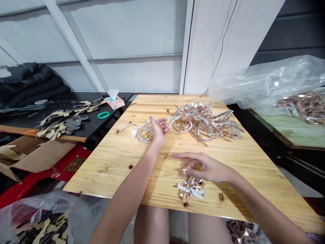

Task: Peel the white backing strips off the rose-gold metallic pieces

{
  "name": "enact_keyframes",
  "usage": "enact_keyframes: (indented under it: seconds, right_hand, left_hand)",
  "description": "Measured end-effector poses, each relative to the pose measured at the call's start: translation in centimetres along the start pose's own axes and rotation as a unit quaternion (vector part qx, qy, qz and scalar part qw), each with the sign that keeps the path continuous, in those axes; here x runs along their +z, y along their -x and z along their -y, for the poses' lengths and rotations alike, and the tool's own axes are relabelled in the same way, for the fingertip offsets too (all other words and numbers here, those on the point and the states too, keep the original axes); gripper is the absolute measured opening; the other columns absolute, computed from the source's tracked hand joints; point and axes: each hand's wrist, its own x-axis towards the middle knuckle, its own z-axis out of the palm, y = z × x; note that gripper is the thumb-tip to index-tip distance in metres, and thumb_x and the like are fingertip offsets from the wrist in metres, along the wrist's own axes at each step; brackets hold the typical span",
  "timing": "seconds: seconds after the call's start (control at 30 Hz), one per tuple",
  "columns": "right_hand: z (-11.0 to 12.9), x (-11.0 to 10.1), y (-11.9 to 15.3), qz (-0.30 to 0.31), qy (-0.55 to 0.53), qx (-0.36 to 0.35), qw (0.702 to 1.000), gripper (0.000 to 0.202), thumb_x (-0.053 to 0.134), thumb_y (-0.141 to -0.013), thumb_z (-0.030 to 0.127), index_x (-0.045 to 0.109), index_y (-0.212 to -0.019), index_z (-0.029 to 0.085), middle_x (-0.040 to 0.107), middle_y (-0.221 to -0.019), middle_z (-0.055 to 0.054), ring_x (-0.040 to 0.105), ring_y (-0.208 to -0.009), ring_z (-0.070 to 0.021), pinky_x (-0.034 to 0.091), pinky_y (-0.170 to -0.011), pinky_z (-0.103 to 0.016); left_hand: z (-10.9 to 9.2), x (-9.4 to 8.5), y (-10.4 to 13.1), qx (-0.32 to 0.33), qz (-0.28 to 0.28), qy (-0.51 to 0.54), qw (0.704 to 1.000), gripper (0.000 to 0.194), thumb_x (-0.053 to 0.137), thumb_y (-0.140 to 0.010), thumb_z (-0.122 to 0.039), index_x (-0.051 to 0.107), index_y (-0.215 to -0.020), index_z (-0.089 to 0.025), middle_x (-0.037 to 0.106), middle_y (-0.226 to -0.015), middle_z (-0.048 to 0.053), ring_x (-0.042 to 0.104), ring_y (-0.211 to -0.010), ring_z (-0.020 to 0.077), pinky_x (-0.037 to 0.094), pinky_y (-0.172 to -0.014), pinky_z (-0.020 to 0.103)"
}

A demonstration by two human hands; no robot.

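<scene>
Across the back right of the wooden table [114, 152] lies a tangled heap of shiny copper-coloured and whitish strips [203, 122]. My left hand [159, 129] is palm up with its fingers apart, at the left edge of this heap. Beside its wrist is a smaller loop of pale strips [143, 134]. My right hand [200, 166] is nearer the front edge, its index finger stretched out. Its thumb and a bent finger hold a small whitish piece. Just below it sits a little pile of short shiny scraps [191, 188].
On the black table [92, 126] at the left are beige and grey cut pieces [62, 123], a green ring [103, 115] and a tissue pack [114, 101]. A cardboard box [45, 154] stands below. Clear plastic sheeting [276, 81] hangs over more strips at the right.
</scene>
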Motion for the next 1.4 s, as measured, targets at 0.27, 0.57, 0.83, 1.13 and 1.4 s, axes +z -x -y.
enact_keyframes:
  seconds: [0.27, 0.57, 0.83, 1.13, 1.4]
  right_hand:
    - [0.6, -0.6, 0.0, 0.058, 0.212, -0.053, 0.974, 0.028, 0.066, -0.094, 0.048, 0.084, -0.099, 0.028, 0.058, -0.148, -0.009, 0.047, -0.137, -0.0329, 0.032, -0.114, -0.054]
    - [-0.9, -0.5, 0.7, 0.103, 0.28, 0.044, 0.954, 0.108, 0.092, -0.059, 0.051, 0.042, -0.154, 0.043, 0.001, -0.172, -0.004, -0.009, -0.154, -0.048, -0.009, -0.116, -0.071]
    - [-0.3, -1.2, 1.1, 0.1, 0.22, 0.002, 0.97, 0.13, 0.094, -0.054, 0.043, 0.023, -0.163, 0.032, 0.012, -0.171, -0.014, 0.003, -0.156, -0.0438, 0.001, -0.121, -0.066]
    - [1.7, -2.7, 1.2, -0.062, -0.063, -0.128, 0.988, 0.024, 0.069, -0.09, 0.04, 0.077, -0.103, 0.022, 0.074, -0.109, -0.011, 0.069, -0.103, -0.0269, 0.053, -0.094, -0.042]
    - [-2.2, -3.6, -0.9, -0.38, 0.084, -0.03, 0.921, 0.031, 0.064, -0.092, 0.043, 0.069, -0.107, 0.017, 0.071, -0.084, -0.007, 0.065, -0.071, -0.0194, 0.051, -0.064, -0.031]
  left_hand:
    - [-1.2, -0.9, -0.8, 0.064, -0.031, 0.022, 0.997, 0.069, 0.022, -0.103, -0.064, 0.037, -0.051, -0.02, 0.042, -0.043, 0.0, 0.03, -0.034, 0.0083, 0.026, -0.037, 0.021]
    - [1.5, -1.3, -0.6, 0.248, 0.038, -0.406, 0.879, 0.023, 0.051, -0.097, -0.03, 0.061, -0.078, -0.02, 0.065, -0.081, 0.006, 0.061, -0.065, 0.0166, 0.052, -0.067, 0.029]
    - [3.4, -1.7, -0.7, 0.253, 0.096, -0.548, 0.791, 0.028, 0.059, -0.086, -0.008, 0.07, -0.108, -0.022, 0.07, -0.112, 0.013, 0.064, -0.114, 0.0307, 0.041, -0.112, 0.046]
    - [2.2, -0.7, 0.1, 0.356, 0.17, -0.484, 0.781, 0.034, 0.046, -0.1, -0.022, 0.068, -0.126, -0.022, 0.064, -0.136, 0.011, 0.057, -0.13, 0.0261, 0.039, -0.116, 0.043]
    - [0.5, 1.5, 3.5, 0.378, 0.262, -0.477, 0.749, 0.045, 0.041, -0.103, -0.027, 0.054, -0.147, -0.029, 0.052, -0.153, 0.005, 0.04, -0.149, 0.0215, 0.029, -0.126, 0.043]
